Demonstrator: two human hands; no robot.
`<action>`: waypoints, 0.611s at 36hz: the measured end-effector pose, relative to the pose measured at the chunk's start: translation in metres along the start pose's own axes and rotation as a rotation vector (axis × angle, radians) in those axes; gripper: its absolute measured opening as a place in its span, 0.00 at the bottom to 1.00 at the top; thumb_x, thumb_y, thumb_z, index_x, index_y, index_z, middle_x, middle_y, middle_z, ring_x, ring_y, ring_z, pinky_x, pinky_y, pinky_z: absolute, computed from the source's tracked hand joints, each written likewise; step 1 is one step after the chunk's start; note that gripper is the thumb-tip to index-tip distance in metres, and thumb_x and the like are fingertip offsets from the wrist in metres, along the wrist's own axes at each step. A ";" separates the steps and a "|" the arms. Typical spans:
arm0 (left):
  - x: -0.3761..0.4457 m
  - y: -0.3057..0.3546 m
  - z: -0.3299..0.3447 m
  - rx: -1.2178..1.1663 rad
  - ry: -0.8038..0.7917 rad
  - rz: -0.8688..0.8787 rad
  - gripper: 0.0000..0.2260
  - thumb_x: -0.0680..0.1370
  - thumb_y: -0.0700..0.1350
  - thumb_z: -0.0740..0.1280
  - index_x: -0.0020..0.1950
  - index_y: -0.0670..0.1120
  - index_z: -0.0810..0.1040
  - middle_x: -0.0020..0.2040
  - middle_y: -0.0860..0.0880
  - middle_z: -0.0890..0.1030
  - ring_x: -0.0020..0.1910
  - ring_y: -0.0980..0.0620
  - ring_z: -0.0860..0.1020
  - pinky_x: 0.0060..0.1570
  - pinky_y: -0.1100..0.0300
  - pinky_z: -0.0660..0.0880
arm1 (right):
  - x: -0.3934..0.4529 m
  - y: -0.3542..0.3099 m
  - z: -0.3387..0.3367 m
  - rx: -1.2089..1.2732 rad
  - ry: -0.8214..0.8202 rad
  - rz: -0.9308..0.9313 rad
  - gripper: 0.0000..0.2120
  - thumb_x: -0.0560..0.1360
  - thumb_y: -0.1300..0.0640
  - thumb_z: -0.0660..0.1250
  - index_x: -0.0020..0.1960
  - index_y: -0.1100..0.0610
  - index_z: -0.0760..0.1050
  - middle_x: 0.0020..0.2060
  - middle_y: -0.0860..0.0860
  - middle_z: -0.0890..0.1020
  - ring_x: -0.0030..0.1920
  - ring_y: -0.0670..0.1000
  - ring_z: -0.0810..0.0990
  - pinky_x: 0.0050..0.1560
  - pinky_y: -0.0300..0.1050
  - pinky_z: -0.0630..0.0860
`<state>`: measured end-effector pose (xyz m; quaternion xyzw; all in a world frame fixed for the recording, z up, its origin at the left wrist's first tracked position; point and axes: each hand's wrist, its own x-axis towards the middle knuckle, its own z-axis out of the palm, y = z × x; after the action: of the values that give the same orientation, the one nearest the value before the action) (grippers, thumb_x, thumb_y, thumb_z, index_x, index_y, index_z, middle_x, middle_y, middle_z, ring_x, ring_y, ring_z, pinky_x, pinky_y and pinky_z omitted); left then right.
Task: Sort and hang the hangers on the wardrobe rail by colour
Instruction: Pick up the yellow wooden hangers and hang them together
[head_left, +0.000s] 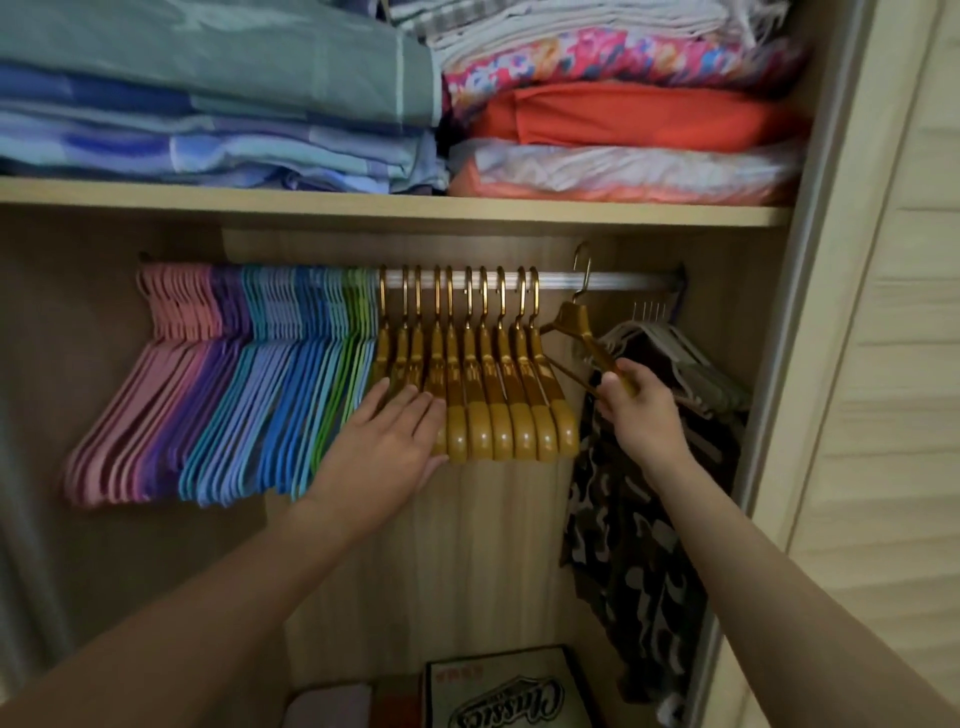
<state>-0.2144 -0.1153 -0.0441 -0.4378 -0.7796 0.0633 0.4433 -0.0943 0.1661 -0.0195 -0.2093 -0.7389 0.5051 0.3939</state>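
Pinching the lower end of a gold hanger (582, 325), the right hand (636, 410) tilts it so its hook reaches the rail (623, 281), just right of the hung gold hangers (483, 374). Flat-fingered, grasping nothing, the left hand (387, 441) presses that gold row toward the pink, purple, blue and green hangers (234, 374), probably to make room.

Dim, warm indoor light; soft focus throughout, deepest shadow at lower left, wide-angle bowing of the shelf (395, 210) and frame edges.

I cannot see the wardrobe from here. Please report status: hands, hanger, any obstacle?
Left hand flat against hung gold hangers. Right hand grips loose gold hanger, hook above rail, not yet on. Grey hangers crowd right end.
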 end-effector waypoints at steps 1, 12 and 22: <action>0.000 -0.001 0.000 -0.007 0.003 -0.004 0.27 0.81 0.57 0.64 0.73 0.40 0.74 0.69 0.40 0.79 0.70 0.42 0.76 0.74 0.40 0.67 | -0.001 0.002 0.003 -0.003 -0.003 0.000 0.23 0.82 0.48 0.63 0.76 0.48 0.67 0.57 0.44 0.79 0.60 0.49 0.80 0.65 0.56 0.78; 0.001 -0.009 0.003 -0.037 0.006 0.024 0.28 0.80 0.59 0.66 0.71 0.41 0.76 0.68 0.42 0.80 0.67 0.44 0.79 0.72 0.41 0.71 | -0.002 0.001 0.030 -0.357 -0.186 -0.255 0.21 0.85 0.45 0.53 0.74 0.50 0.70 0.47 0.44 0.82 0.49 0.42 0.81 0.58 0.45 0.78; -0.005 -0.016 0.005 -0.002 -0.010 0.019 0.28 0.79 0.57 0.69 0.71 0.38 0.75 0.66 0.39 0.80 0.65 0.42 0.80 0.69 0.41 0.73 | -0.001 0.012 0.057 -0.339 -0.210 -0.236 0.20 0.86 0.48 0.53 0.75 0.50 0.69 0.45 0.44 0.82 0.48 0.45 0.83 0.57 0.50 0.81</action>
<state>-0.2271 -0.1275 -0.0421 -0.4453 -0.7778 0.0690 0.4382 -0.1400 0.1372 -0.0410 -0.1312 -0.8694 0.3431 0.3304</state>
